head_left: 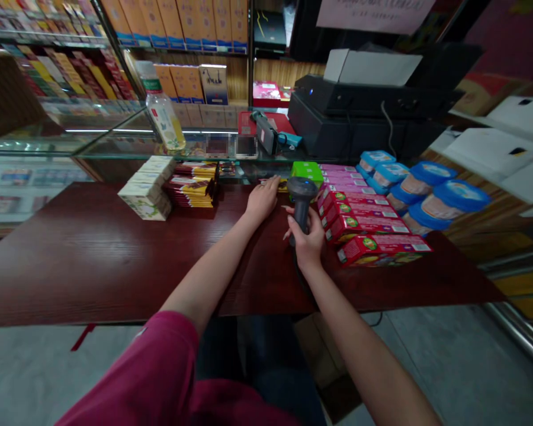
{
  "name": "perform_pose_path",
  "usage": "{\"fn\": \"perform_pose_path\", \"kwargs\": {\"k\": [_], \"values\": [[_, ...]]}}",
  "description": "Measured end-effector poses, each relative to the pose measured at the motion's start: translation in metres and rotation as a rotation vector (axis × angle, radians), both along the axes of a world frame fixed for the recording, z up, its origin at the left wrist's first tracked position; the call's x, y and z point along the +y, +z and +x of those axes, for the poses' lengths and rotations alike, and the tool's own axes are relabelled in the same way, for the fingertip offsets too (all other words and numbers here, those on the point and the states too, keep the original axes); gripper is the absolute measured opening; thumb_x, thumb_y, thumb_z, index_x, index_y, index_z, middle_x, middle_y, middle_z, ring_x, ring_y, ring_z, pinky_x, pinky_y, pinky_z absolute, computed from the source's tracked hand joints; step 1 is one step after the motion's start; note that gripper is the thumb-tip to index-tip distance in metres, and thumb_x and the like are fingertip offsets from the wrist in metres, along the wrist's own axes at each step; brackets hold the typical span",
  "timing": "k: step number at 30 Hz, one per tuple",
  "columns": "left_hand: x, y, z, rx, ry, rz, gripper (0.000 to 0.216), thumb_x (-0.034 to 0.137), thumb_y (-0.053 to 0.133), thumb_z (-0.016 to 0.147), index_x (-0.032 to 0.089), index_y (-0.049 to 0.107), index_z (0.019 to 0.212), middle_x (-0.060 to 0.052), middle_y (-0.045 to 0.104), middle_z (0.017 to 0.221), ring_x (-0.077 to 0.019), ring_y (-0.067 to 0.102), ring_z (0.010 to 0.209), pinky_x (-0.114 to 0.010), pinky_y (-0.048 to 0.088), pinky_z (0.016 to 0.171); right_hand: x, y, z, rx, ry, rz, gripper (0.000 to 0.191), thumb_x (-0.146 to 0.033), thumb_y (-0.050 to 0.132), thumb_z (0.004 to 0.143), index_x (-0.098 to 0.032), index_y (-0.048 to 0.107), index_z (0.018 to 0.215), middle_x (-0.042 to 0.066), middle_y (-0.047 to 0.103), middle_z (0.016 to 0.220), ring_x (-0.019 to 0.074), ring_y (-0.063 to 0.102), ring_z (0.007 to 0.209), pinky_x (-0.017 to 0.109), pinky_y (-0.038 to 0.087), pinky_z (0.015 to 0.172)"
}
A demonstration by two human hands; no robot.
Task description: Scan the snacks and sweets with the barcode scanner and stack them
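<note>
My right hand [308, 239] is wrapped round the handle of a dark barcode scanner [301, 198], held upright over the dark red wooden counter [93, 254]. Its head sits beside a row of red and pink boxes [364, 222] lying to the right. My left hand [263, 198] lies flat on the counter with fingers stretched out, its fingertips reaching a small item at the back edge that I cannot make out. A green box [308, 171] stands just behind the scanner.
Stacks of cream boxes [147, 189] and yellow-red packets [193, 183] sit at the left back. Blue-lidded tubs [426, 189] line the right. A drink bottle [162, 109] stands on the glass case; a black printer [364, 112] sits behind. Shelves of goods fill the background.
</note>
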State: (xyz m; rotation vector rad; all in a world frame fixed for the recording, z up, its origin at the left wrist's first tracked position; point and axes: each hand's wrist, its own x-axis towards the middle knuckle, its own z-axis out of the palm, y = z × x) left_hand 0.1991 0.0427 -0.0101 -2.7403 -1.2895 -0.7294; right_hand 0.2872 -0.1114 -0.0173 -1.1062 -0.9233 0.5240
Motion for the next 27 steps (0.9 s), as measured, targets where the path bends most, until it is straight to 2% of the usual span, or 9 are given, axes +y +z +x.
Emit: {"fn": "perform_pose_path", "kwargs": {"k": [3, 6, 10, 13, 16, 19, 21, 24, 27], "values": [[-0.013, 0.004, -0.036, -0.072, -0.048, 0.119, 0.063, 0.008, 0.042, 0.099, 0.015, 0.046, 0.161, -0.013, 0.047, 0.169, -0.0217, 0.041, 0.160, -0.040, 0.034, 0.133, -0.002, 0.002, -0.001, -0.002, 0.030, 0.018, 0.055, -0.043, 0.083, 0.081, -0.022, 0.062, 0.127, 0.012, 0.080, 0.120, 0.0164, 0.070, 0.065, 0.030, 0.057, 0.052], [-0.028, 0.009, -0.095, -0.083, -0.033, 0.199, 0.065, 0.009, 0.041, 0.100, 0.019, 0.045, 0.163, -0.008, 0.043, 0.172, -0.0199, 0.034, 0.164, -0.042, 0.025, 0.137, -0.004, 0.003, -0.002, -0.001, 0.132, -0.012, 0.056, -0.043, 0.087, 0.078, -0.024, 0.063, 0.126, 0.011, 0.080, 0.122, 0.0142, 0.066, 0.060, 0.031, 0.057, 0.053], [-0.039, 0.011, -0.172, -0.143, 0.159, 0.236, 0.070, 0.008, 0.041, 0.098, 0.025, 0.043, 0.165, -0.006, 0.042, 0.172, -0.0211, 0.033, 0.164, -0.048, 0.018, 0.138, -0.009, 0.004, -0.004, 0.054, 0.294, -0.064, 0.058, -0.038, 0.091, 0.075, -0.027, 0.063, 0.124, 0.008, 0.080, 0.125, 0.0112, 0.063, 0.055, 0.029, 0.056, 0.053], [-0.036, 0.007, -0.206, -0.213, 0.310, 0.221, 0.064, 0.010, 0.043, 0.099, 0.025, 0.050, 0.161, -0.009, 0.050, 0.166, -0.0252, 0.043, 0.159, -0.055, 0.020, 0.137, -0.013, 0.004, -0.006, 0.078, 0.378, -0.105, 0.059, -0.035, 0.093, 0.073, -0.028, 0.063, 0.124, 0.007, 0.079, 0.131, 0.0117, 0.066, 0.061, 0.028, 0.057, 0.055], [-0.032, 0.004, -0.216, -0.241, 0.304, 0.205, 0.049, 0.015, 0.046, 0.102, 0.025, 0.066, 0.147, -0.009, 0.066, 0.152, -0.0271, 0.059, 0.147, -0.054, 0.032, 0.132, -0.016, 0.006, -0.005, 0.082, 0.433, -0.149, 0.058, -0.035, 0.092, 0.074, -0.029, 0.064, 0.124, 0.007, 0.076, 0.138, 0.0128, 0.068, 0.067, 0.029, 0.059, 0.058], [-0.035, 0.004, -0.210, -0.292, 0.179, 0.234, 0.037, 0.021, 0.051, 0.104, 0.025, 0.075, 0.132, -0.008, 0.075, 0.140, -0.0264, 0.067, 0.137, -0.047, 0.046, 0.123, -0.020, 0.010, -0.005, 0.090, 0.476, -0.176, 0.055, -0.036, 0.090, 0.076, -0.029, 0.066, 0.126, 0.007, 0.072, 0.145, 0.0142, 0.070, 0.072, 0.030, 0.060, 0.060], [-0.041, 0.004, -0.201, -0.385, 0.087, 0.238, 0.035, 0.022, 0.051, 0.105, 0.025, 0.077, 0.129, -0.007, 0.077, 0.137, -0.0239, 0.069, 0.134, -0.042, 0.050, 0.120, -0.024, 0.014, -0.005, 0.111, 0.516, -0.182, 0.052, -0.036, 0.087, 0.077, -0.028, 0.069, 0.125, 0.008, 0.071, 0.147, 0.0141, 0.068, 0.070, 0.030, 0.059, 0.059], [-0.046, -0.001, -0.185, -0.670, 0.034, 0.166, 0.030, 0.029, 0.055, 0.106, 0.025, 0.075, 0.128, -0.006, 0.079, 0.132, -0.0210, 0.073, 0.127, -0.036, 0.055, 0.115, -0.029, 0.021, -0.006, 0.140, 0.581, -0.180, 0.047, -0.035, 0.086, 0.076, -0.026, 0.072, 0.120, 0.011, 0.073, 0.142, 0.0125, 0.063, 0.063, 0.030, 0.055, 0.054], [-0.045, -0.006, -0.167, -1.062, 0.057, -0.087, 0.031, 0.039, 0.068, 0.099, 0.022, 0.072, 0.125, -0.007, 0.082, 0.120, -0.0232, 0.079, 0.113, -0.037, 0.064, 0.101, -0.032, 0.023, -0.007, 0.098, 0.646, -0.217, 0.047, -0.037, 0.086, 0.074, -0.023, 0.073, 0.118, 0.013, 0.078, 0.131, 0.0125, 0.059, 0.058, 0.031, 0.053, 0.051]]}}
